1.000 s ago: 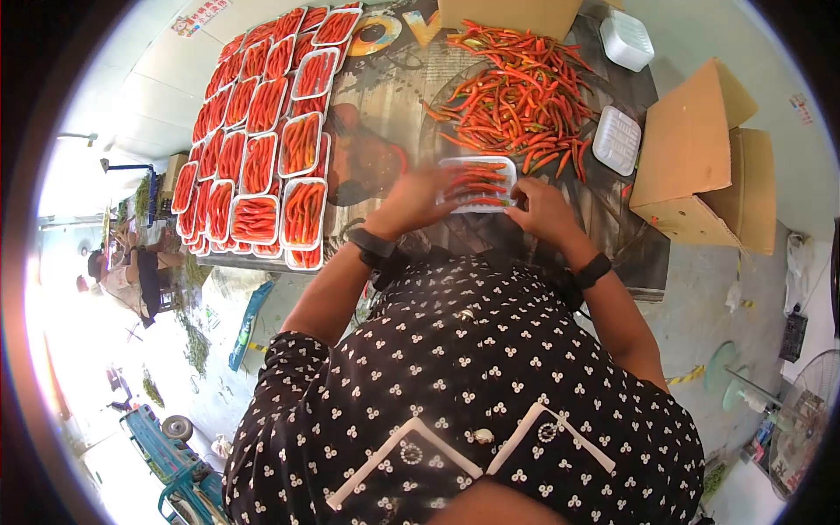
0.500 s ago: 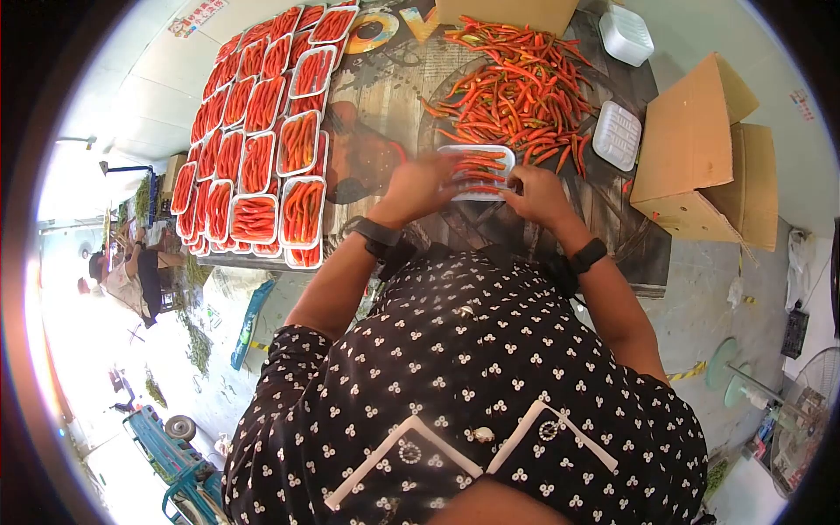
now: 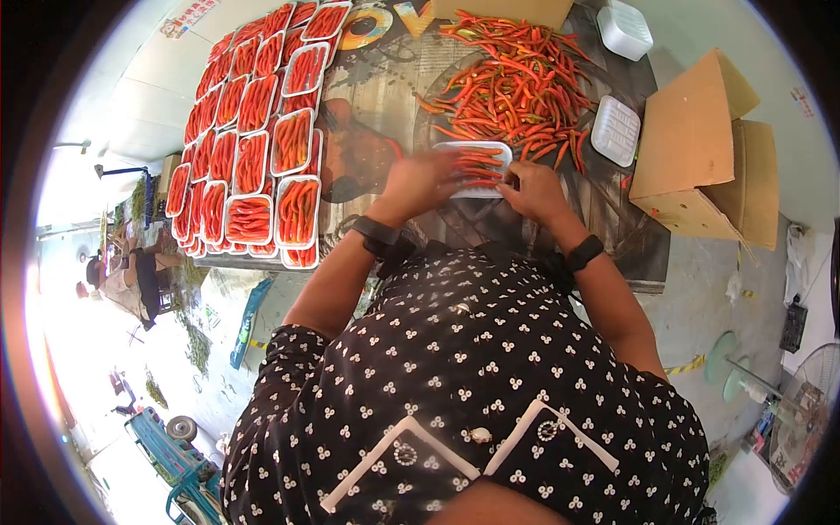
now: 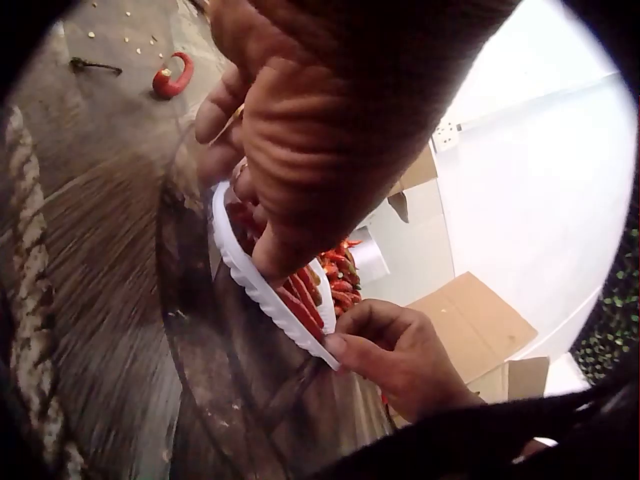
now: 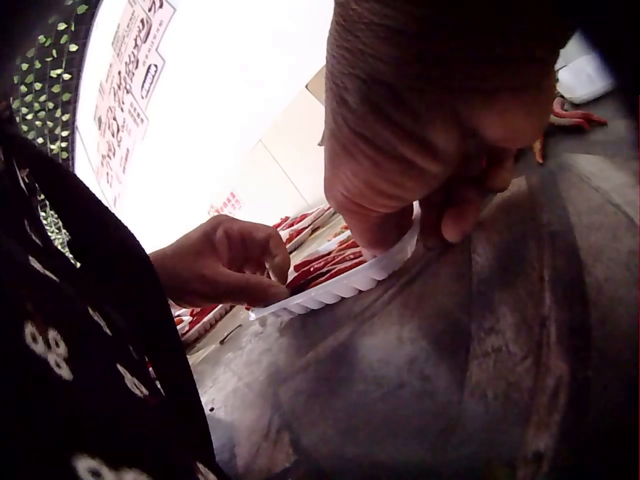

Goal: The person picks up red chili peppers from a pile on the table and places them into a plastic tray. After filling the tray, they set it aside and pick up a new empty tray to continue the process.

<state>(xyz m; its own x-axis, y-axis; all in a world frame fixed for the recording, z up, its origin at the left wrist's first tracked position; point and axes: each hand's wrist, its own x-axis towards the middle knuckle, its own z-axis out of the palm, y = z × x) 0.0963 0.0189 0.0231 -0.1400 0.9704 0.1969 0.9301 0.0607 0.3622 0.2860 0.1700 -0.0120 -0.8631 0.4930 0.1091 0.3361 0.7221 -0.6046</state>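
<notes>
A white foam tray [image 3: 479,192] holding a row of red chili peppers [image 3: 478,166] sits on the table in front of the person. At its left end the left hand [image 3: 422,182] has curled fingers and thumb around the ends of the chilies; it is blurred in the head view. The right hand [image 3: 535,192] pinches the tray's right end, thumb tip at the rim in the left wrist view. Just beyond the tray spreads a heap of loose red chilies [image 3: 521,87]. Seen from the right wrist, the tray's ribbed side [image 5: 345,290] runs between both hands.
Stacked trays filled with chilies [image 3: 249,219] cover the table's left side. On the right lie an empty tray [image 3: 615,131], a stack of empty trays [image 3: 624,31] and an open cardboard box [image 3: 682,157]. One curved chili [image 4: 173,76] lies loose on the table.
Both hands stay at the tray's ends while the left hand's fingers move over the chilies. The chilies in the tray have shifted slightly, and the whole head view has drifted a little.
</notes>
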